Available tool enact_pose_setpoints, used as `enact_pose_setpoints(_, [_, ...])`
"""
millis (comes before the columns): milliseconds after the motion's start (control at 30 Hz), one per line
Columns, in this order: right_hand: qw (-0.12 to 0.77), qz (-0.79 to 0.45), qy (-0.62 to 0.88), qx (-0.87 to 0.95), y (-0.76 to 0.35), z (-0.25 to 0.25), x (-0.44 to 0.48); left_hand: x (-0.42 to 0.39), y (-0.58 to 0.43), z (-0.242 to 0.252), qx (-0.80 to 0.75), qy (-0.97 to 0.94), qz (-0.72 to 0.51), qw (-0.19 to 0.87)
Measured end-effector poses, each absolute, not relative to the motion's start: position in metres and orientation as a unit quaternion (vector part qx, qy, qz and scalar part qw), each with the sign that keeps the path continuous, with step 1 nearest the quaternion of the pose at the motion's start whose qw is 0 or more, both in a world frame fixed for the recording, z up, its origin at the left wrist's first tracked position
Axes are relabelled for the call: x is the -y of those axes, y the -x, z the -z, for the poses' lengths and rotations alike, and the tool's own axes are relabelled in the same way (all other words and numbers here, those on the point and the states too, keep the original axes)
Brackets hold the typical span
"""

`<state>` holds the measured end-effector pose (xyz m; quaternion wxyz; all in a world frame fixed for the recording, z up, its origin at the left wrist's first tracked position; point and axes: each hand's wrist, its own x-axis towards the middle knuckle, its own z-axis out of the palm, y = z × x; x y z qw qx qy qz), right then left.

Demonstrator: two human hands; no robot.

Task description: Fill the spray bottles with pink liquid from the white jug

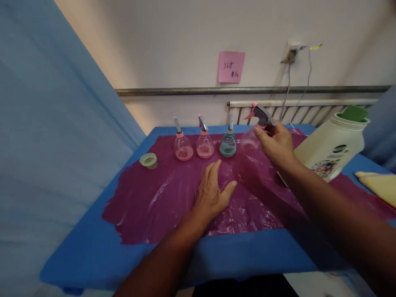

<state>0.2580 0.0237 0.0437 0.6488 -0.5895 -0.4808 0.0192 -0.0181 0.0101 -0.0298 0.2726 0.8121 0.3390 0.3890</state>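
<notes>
My right hand (276, 142) is closed around the neck of a clear spray bottle (249, 142) with a grey and pink trigger head. My left hand (213, 192) hovers over or rests on the purple plastic sheet (173, 194), fingers stretched out and holding nothing. Just beyond it stands a teal spray bottle (228, 145) with some liquid inside. To its left are two upright pink spray bottles, one in the middle (204, 145) and one farther left (183, 147), each with liquid at the bottom.
A large pale jug (329, 144) with green at its mouth stands tilted in view beside my right forearm. A greenish cap (149, 161) lies at the left. A yellow cloth (377, 185) is at the right edge. Behind are a metal rail (185, 91) and a blue curtain (62, 123).
</notes>
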Motion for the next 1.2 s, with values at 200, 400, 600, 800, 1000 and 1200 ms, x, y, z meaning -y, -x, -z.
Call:
enact_pose_setpoints(200, [0.599, 0.021, 0.722, 0.347, -0.295, -0.016, -0.074, -0.013, 0.023, 0.03, -0.317, -0.833, -0.383, 0.243])
enact_pose_setpoints(400, [0.585, 0.022, 0.753, 0.3, -0.298, 0.009, -0.085, -0.019, 0.025, 0.035, -0.321, -0.833, -0.384, 0.237])
enact_pose_setpoints(600, [0.596, 0.043, 0.742, 0.305, -0.295, 0.02, -0.079, -0.017, 0.025, 0.033, -0.315, -0.838, -0.375, 0.24])
enact_pose_setpoints(800, [0.602, 0.157, 0.633, 0.46, -0.254, -0.006, -0.043, -0.011, 0.022, 0.029, -0.317, -0.834, -0.379, 0.246])
enact_pose_setpoints(1000, [0.539, -0.011, 0.656, 0.528, -0.23, -0.008, -0.078, -0.012, 0.021, 0.028, -0.306, -0.836, -0.388, 0.239])
enact_pose_setpoints(1200, [0.501, -0.098, 0.681, 0.525, -0.232, 0.019, -0.115, -0.019, 0.026, 0.029, -0.321, -0.831, -0.393, 0.228])
